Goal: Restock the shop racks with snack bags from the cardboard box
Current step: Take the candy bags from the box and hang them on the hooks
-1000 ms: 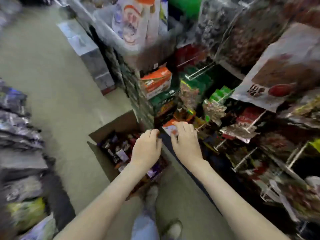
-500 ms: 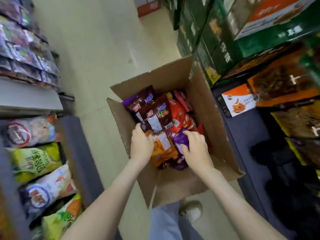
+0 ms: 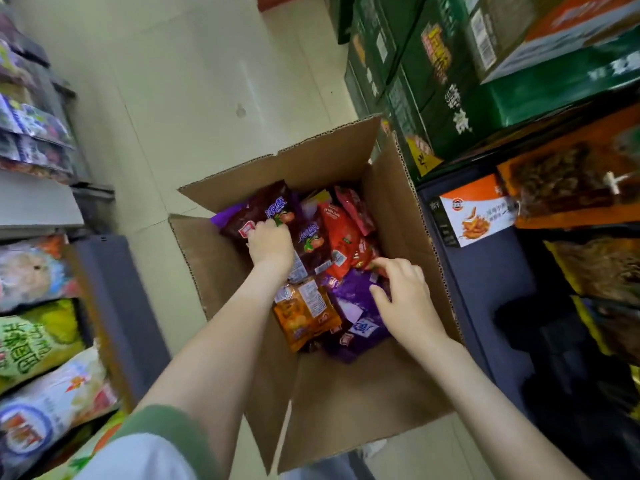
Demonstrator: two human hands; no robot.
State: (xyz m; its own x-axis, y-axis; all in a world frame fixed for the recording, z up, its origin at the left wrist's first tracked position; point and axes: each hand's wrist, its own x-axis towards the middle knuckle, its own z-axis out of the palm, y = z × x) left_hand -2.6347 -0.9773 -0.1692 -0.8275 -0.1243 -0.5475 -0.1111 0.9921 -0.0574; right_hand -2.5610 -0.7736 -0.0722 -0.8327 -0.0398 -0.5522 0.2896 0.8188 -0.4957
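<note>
**Picking the next bags out of the box**

The snack bags [image 3: 311,271] lie in a loose, overlapping heap inside the open cardboard box [image 3: 391,202], which stands on the tiled floor [image 3: 194,81] between the racks. The left hand [image 3: 272,249] is at the far left of the heap, its fingers [image 3: 273,225] curled down onto the maroon bag [image 3: 263,209], apparently gripping its edge. The right hand [image 3: 407,299] rests on the purple bag [image 3: 349,296] with its fingers [image 3: 384,263] spread apart, clamped on nothing; the forefinger reaches toward the red bag [image 3: 339,233].

To do this well, take bags of one kind together, gripped by a sealed edge, not the puffed middle, so nothing gets crushed. The orange bag [image 3: 304,313] overlaps its neighbours, so lift straight up to avoid dragging others over the flaps. The hanging rack [image 3: 571,181] on the right is the nearer place to fill.
</note>
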